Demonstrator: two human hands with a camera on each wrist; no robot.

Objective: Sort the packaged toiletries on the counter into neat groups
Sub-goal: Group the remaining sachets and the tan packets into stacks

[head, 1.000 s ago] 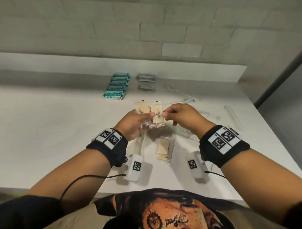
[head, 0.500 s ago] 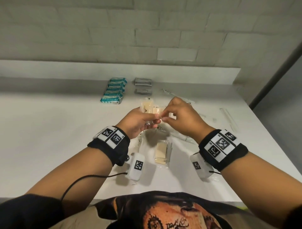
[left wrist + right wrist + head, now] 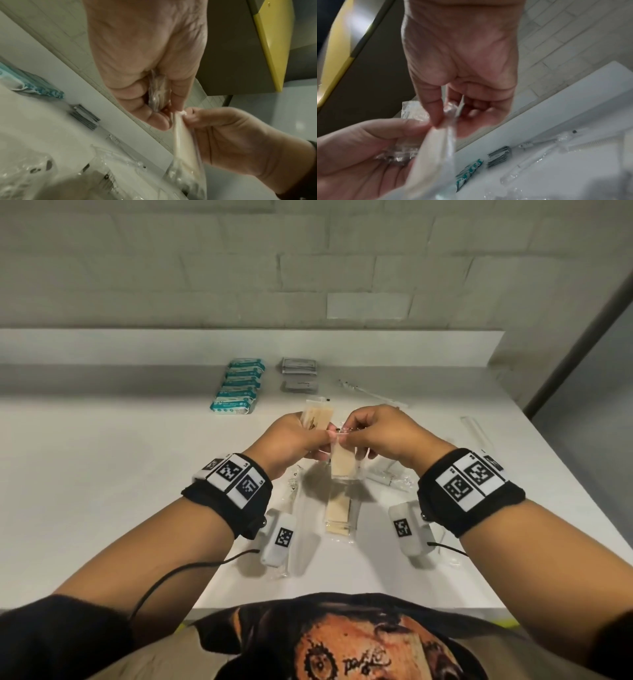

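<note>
My left hand [image 3: 317, 436] grips an upright beige packet [image 3: 318, 417] in clear wrap above the white counter [image 3: 102, 474]; in the left wrist view its fingers [image 3: 137, 97] curl round the wrap [image 3: 158, 93]. Right beside it, my right hand [image 3: 344, 436] pinches the top edge of a second beige packet [image 3: 342, 465], which hangs down below the fingers. The right wrist view shows the thumb and forefinger [image 3: 435, 112] nipping the clear wrap over that hanging packet [image 3: 433, 148]. A third beige packet [image 3: 337, 515] lies flat on the counter under the hands.
At the back lie a row of teal packs [image 3: 238, 386] and a pile of grey sachets [image 3: 299, 371]. Clear-wrapped toothbrushes [image 3: 373, 396] and a long clear packet [image 3: 476, 433] are scattered to the right. A thin white packet [image 3: 292, 491] lies left of the flat beige one.
The two beige packets stood side by side in my left hand. My right hand has pulled one away, and it now hangs down from that hand's pinch.
</note>
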